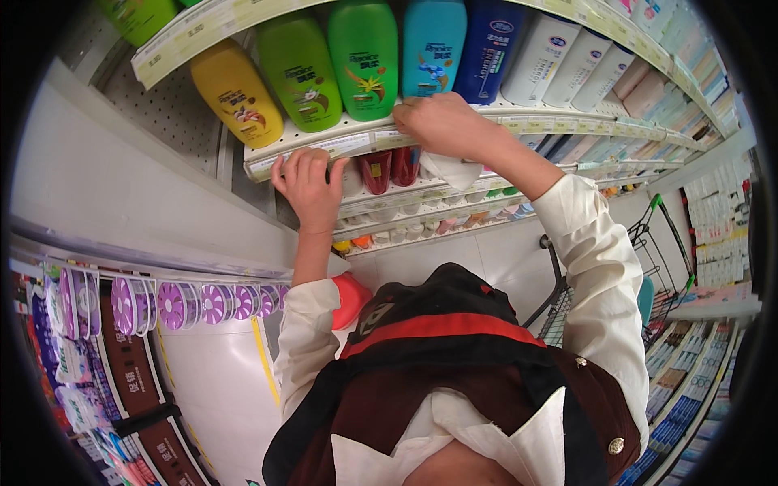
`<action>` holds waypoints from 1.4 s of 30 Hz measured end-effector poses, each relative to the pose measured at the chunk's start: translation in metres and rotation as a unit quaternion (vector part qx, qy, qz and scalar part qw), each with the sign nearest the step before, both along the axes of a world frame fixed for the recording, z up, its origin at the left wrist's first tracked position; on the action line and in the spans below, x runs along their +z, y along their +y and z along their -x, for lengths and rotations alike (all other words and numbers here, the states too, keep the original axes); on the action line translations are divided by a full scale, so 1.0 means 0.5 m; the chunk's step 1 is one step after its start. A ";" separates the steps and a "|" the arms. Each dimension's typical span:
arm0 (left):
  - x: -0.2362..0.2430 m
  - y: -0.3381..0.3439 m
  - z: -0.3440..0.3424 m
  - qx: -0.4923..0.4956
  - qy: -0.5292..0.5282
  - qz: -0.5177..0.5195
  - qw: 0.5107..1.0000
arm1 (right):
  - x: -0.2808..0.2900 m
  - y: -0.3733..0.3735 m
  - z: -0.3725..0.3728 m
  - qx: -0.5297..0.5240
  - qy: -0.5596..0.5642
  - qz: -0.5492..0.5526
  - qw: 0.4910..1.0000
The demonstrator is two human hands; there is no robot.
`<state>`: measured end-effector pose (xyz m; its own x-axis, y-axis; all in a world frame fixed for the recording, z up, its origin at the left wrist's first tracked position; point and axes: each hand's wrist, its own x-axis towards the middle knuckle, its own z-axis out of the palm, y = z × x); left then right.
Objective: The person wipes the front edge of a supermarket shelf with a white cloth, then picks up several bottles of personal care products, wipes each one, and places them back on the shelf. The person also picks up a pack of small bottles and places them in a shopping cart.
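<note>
My right hand (446,123) is closed at the shelf's front edge, just below a light blue shampoo bottle (434,49). A white cloth (450,171) hangs down from under that hand, and the fingers' inner side is hidden. Further left, my left hand (309,185) rests its spread fingertips on the price strip (348,146) of the same shelf, holding nothing. Above it stand a yellow bottle (237,93), a light green bottle (298,73) and a bright green bottle (363,61), all upright near the edge.
A dark blue bottle (489,53) and several white bottles (541,61) continue the row rightward. Dark red bottles (375,173) stand on the shelf below. A wire shopping cart (660,259) is at right. Purple round packs (182,304) hang at left, and a red object (350,300) sits beside me.
</note>
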<state>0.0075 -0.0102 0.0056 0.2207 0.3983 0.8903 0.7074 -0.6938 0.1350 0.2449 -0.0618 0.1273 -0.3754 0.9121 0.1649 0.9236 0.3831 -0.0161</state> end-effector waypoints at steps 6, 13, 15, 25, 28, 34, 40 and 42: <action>0.001 -0.002 0.000 0.001 -0.006 -0.002 1.000 | -0.006 0.006 -0.002 0.046 0.040 -0.030 0.998; 0.004 -0.004 -0.001 -0.001 -0.007 0.001 1.000 | -0.028 0.028 0.053 0.073 0.037 -0.073 0.994; 0.005 -0.003 0.000 -0.002 -0.010 0.003 1.000 | -0.031 0.031 0.071 0.069 0.025 -0.087 0.993; 0.004 -0.004 -0.001 -0.010 -0.017 0.011 1.000 | -0.038 0.031 0.097 0.040 0.026 -0.117 0.992; 0.000 -0.005 0.001 0.023 -0.020 -0.003 1.000 | -0.039 0.032 0.101 0.029 0.025 -0.122 0.992; -0.015 -0.005 -0.001 0.046 -0.026 -0.031 0.998 | -0.029 0.029 0.109 0.028 0.008 -0.088 0.996; -0.024 -0.003 -0.004 0.062 -0.036 -0.043 0.996 | -0.027 0.020 0.115 0.002 0.033 -0.103 0.994; -0.025 -0.003 -0.004 0.065 -0.038 -0.046 0.996 | -0.028 0.020 0.116 0.004 0.023 -0.117 0.993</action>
<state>0.0094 -0.0116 -0.0071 0.1021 0.3346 0.9368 0.7827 -0.6082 0.1319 0.1871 -0.0517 0.1131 -0.3695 0.8437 0.3893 0.9210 0.3882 0.0329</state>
